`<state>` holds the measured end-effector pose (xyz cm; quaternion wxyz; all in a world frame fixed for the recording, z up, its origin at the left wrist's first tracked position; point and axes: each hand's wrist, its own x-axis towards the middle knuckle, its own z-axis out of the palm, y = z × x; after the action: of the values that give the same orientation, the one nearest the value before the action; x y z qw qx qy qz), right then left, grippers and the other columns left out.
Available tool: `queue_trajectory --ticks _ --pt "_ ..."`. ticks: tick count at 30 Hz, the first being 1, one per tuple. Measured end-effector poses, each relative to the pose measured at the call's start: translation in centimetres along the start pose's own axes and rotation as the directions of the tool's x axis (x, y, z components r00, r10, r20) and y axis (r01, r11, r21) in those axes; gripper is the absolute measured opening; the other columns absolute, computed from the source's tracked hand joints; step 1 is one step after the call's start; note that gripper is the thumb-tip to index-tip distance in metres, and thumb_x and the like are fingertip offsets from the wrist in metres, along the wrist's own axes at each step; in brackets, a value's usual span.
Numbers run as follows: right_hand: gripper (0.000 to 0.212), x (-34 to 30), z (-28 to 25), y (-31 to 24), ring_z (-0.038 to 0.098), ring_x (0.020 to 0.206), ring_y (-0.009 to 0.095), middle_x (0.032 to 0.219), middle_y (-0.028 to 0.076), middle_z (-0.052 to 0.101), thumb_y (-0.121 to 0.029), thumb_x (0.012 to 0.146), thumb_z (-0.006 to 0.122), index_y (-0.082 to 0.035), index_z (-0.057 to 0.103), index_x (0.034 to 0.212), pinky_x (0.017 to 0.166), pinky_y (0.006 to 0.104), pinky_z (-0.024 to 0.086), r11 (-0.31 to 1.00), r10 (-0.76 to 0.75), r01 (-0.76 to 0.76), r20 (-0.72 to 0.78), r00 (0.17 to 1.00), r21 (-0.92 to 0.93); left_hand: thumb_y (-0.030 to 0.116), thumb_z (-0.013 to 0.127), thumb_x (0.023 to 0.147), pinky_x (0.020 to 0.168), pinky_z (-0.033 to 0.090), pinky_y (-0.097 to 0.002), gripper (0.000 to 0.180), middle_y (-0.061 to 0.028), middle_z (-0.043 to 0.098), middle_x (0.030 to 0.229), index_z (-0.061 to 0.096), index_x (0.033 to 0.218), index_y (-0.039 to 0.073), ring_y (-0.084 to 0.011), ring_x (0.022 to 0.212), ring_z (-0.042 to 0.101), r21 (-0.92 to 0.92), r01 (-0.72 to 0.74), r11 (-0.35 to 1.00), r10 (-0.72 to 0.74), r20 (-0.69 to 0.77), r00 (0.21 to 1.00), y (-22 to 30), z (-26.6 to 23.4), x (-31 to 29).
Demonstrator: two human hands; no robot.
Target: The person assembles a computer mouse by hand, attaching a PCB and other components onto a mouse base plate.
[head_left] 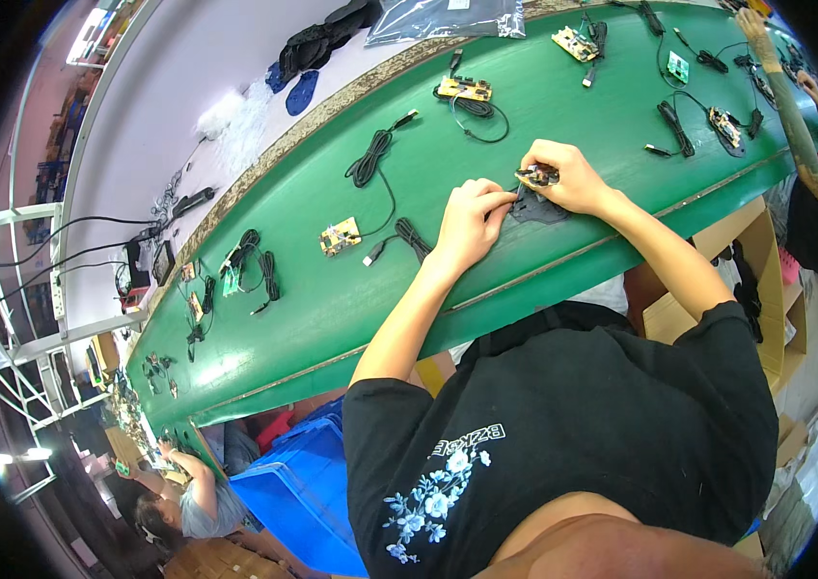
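Over the green work surface, my right hand (568, 180) is closed round a small circuit board (536, 176) with dark parts on it, tilted above a flat black plate (539, 208). My left hand (472, 224) is closed beside it, thumb and fingertips pressed together at the plate's left edge. What those fingers pinch is too small to make out. A coiled black cable (412, 237) with a plug lies next to my left wrist, and part of it is hidden behind the wrist.
Yellow circuit boards (340, 236) with coiled black cables (368, 162) lie spaced along the green conveyor belt (293, 289). A blue crate (298, 492) stands below the near edge, and a cardboard box (742, 280) at right. Co-workers' arms (795, 130) reach in at far right; another person (192, 502) works at lower left.
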<state>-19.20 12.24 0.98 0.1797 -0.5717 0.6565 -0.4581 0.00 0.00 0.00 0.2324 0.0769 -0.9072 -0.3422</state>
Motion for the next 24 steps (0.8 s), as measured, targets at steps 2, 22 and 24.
queue_trajectory --ticks 2,22,24 --pt "0.013 0.5 -0.4 -0.2 0.064 0.078 0.03 0.085 0.015 0.065 -0.004 0.079 0.072 -0.002 0.065 0.09 0.07 0.0415 0.048 0.999 0.0 0.005 0.091 0.996 -0.05 0.005 0.072 0.082 0.077 0.047 -0.0393 0.016 -0.005 0.068 0.093 0.077 0.097 0.009 -0.0264 0.088 0.062 0.001 -0.01 1.0 0.01 0.022 1.0 0.0 0.0 0.1" --pt "0.041 6.0 -2.6 -2.0 0.065 0.085 0.032 0.089 0.013 0.066 -0.011 0.073 0.079 -0.004 0.061 0.11 0.073 0.0429 0.049 0.957 0.159 0.029 0.605 0.78 -0.289 0.005 0.068 0.085 0.078 0.047 -0.0417 0.026 -0.0108 0.064 0.094 0.073 0.111 0.007 -0.0311 0.086 0.058 0.062 0.041 0.997 -0.046 0.07 0.996 1.6 0.5 -0.3" --pt "0.057 6.0 -3.9 -2.3 0.063 0.082 0.028 0.086 0.012 0.064 -0.021 0.073 0.083 -0.003 0.057 0.121 0.071 0.0402 0.048 0.979 0.178 -0.067 0.653 0.737 -0.191 0.005 0.068 0.085 0.079 0.047 -0.042 0.025 -0.0112 0.064 0.095 0.072 0.11 0.006 -0.0316 0.088 0.059 0.031 0.043 0.999 -0.045 0.077 0.996 1.3 0.5 -0.2"
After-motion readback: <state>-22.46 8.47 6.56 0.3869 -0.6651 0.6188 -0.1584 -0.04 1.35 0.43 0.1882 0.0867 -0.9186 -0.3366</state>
